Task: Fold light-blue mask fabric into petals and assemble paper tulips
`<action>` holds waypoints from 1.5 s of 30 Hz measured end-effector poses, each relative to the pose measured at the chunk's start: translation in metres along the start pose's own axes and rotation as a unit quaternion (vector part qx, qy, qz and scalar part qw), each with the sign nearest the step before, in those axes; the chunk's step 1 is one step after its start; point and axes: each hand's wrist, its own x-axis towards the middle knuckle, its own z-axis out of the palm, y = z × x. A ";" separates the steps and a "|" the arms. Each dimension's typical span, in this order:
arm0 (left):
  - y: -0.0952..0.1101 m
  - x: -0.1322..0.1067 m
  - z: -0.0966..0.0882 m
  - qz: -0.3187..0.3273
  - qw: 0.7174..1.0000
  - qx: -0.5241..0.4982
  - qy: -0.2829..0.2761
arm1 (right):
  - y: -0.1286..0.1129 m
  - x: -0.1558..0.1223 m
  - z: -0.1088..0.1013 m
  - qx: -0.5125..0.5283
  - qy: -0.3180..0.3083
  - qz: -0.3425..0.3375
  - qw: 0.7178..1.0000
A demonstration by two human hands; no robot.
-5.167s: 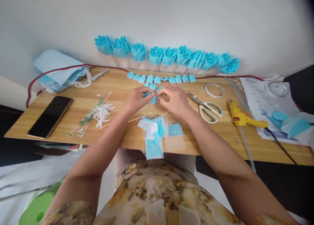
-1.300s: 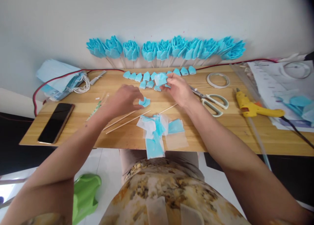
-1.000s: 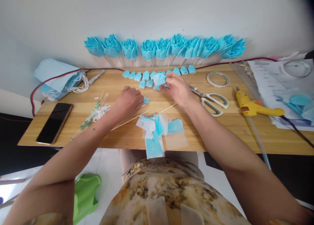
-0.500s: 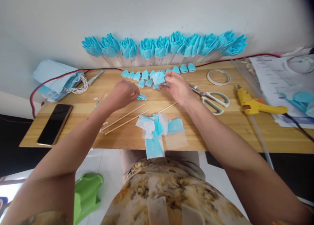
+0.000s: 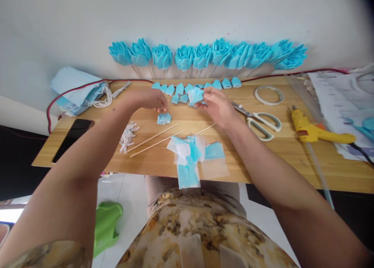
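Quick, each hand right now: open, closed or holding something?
Left hand: fingers curled above a folded blue piece; any grip can't be told.
Right hand: closed, holding a pale blue piece.

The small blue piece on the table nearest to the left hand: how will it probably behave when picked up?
The blue piece is probably light and floppy, as it looks thin and cloth-like. Lying flat on the table, it seems unlikely to roll. Its layered look suggests it might unfold.

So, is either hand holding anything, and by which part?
The right hand holds a blue cloth piece by its right edge. The left hand seems to hold nothing, just above another blue piece.
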 end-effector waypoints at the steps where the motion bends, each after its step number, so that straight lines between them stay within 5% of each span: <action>1: -0.001 0.003 0.004 0.007 1.000 -0.002 0.016 | 0.000 0.000 0.000 -0.004 0.001 -0.001 1.000; 7: 0.015 -0.019 0.018 0.102 0.949 -0.027 0.296 | -0.001 -0.006 0.004 -0.066 -0.024 -0.026 0.997; 15: 0.068 -0.059 0.039 0.130 0.921 -0.297 0.215 | -0.007 -0.020 0.023 -0.168 -0.078 -0.080 0.979; 32: 0.052 -0.080 0.061 0.056 0.882 -0.411 0.225 | -0.010 -0.018 0.035 -0.214 -0.107 -0.041 0.970; 38: 0.055 -0.087 0.065 0.030 0.843 -0.460 0.278 | -0.020 -0.023 0.027 -0.082 -0.098 0.033 0.991; 45: 0.073 -0.090 0.074 0.077 0.778 -0.524 0.339 | -0.020 -0.046 0.047 -0.201 -0.082 0.029 0.976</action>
